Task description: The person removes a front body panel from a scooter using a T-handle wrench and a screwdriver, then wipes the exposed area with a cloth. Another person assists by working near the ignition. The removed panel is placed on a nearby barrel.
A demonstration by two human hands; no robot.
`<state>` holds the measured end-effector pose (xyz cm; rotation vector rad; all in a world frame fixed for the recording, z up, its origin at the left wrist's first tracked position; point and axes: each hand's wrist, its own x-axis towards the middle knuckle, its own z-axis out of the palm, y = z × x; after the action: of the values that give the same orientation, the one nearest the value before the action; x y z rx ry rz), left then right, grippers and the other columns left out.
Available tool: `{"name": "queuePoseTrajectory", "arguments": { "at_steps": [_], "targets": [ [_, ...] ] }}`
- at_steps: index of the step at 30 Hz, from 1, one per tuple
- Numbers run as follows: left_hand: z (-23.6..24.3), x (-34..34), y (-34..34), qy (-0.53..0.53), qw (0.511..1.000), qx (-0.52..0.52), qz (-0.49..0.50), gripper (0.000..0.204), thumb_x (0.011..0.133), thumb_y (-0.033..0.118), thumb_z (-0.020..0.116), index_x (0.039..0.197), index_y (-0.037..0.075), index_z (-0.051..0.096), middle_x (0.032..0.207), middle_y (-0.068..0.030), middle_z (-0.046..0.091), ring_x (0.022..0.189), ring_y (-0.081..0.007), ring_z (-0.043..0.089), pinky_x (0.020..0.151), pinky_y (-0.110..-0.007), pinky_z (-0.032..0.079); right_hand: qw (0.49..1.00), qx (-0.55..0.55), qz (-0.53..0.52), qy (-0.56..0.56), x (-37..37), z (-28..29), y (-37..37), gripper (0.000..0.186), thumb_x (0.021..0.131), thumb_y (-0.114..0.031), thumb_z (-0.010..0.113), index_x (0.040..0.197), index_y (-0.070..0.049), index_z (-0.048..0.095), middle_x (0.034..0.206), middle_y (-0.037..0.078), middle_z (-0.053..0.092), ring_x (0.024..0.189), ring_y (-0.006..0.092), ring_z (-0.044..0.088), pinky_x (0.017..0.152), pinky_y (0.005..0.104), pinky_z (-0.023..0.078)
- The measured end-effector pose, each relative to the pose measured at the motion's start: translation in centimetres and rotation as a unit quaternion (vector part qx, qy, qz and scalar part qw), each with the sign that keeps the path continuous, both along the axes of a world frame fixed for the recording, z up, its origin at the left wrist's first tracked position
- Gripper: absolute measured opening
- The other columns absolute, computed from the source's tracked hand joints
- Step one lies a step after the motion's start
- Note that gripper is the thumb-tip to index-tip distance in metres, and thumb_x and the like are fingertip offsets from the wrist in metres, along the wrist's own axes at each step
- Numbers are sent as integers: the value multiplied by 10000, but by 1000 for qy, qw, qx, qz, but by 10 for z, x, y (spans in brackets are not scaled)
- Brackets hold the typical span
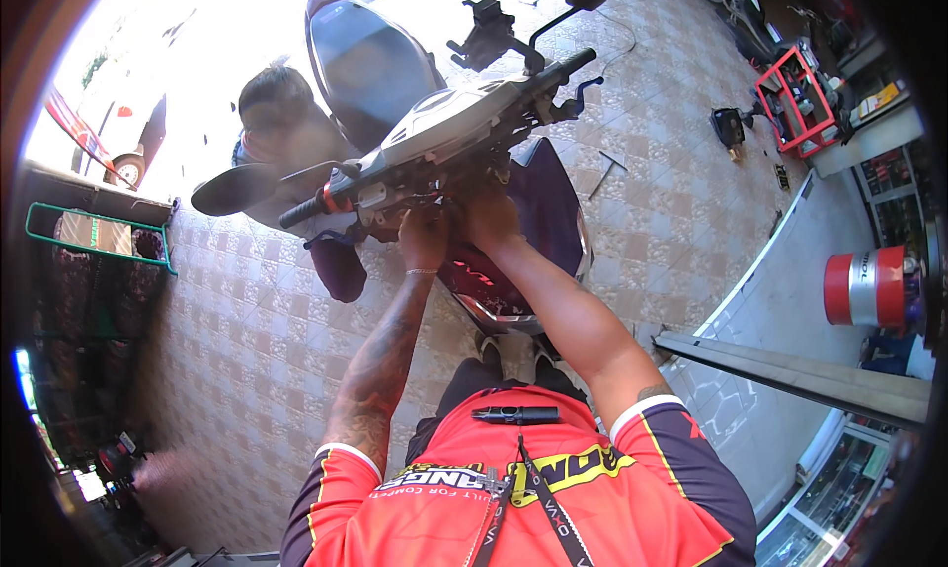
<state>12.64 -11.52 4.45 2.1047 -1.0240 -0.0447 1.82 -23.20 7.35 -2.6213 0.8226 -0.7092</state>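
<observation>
Both my arms reach forward to a scooter's handlebar (449,132), which has a grey cover and tangled parts exposed underneath. My left hand (423,236) is closed at the underside, close to the wiring and the left lever (331,239). What it pinches is too dark to make out. Beside it, my right hand (486,214) reaches in under the bar; its fingers are lost in shadow. Below my hands stands the scooter's dark purple front panel (548,206). The dark seat (370,68) lies beyond the handlebar.
A person (276,108) is low down at the scooter's far left side. Mirrors (235,190) and a phone holder (486,32) stick out from the bar. On the tiled floor at right are a T-handle wrench (605,172) and a red tool rack (795,103). A glass display case (825,493) stands nearer.
</observation>
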Motion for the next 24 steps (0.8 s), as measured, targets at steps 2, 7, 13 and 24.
{"name": "queuePoseTrajectory", "arguments": {
  "at_steps": [2, 7, 13, 24],
  "targets": [
    [-3, 2, 1, -14, 1000, -10, -11, 230, 820, 258, 736, 950, 70, 754, 907, -161, 707, 886, -376, 677, 795, -464, 535, 996, 8, -10, 93, 6, 4, -1, 232, 897, -305, 615, 941, -95, 704, 950, 152, 703, 836, 299, 723, 689, 435, 596],
    [2, 1, -7, -35, 995, -88, 10, 167, 802, 228, 751, 863, 73, 744, 856, -157, 693, 842, -371, 672, 758, -482, 523, 996, -26, -53, 62, 15, 18, -1, 207, 837, -290, 689, 947, -121, 735, 877, 125, 713, 748, 317, 724, 672, 424, 603],
    [7, -2, -10, -19, 997, -76, 29, 172, 793, 218, 760, 844, 62, 708, 826, -157, 675, 811, -376, 649, 738, -504, 500, 992, -7, -123, 3, 23, 20, 3, 152, 825, -283, 708, 857, -139, 748, 856, 101, 722, 727, 300, 724, 651, 417, 602],
    [2, -2, -9, -12, 998, -60, 26, 203, 788, 232, 769, 862, 56, 701, 868, -161, 678, 851, -382, 652, 771, -496, 501, 993, -23, -116, 10, 23, 20, 0, 174, 857, -297, 674, 860, -132, 730, 848, 110, 722, 726, 304, 724, 609, 450, 585]
  ]
}}
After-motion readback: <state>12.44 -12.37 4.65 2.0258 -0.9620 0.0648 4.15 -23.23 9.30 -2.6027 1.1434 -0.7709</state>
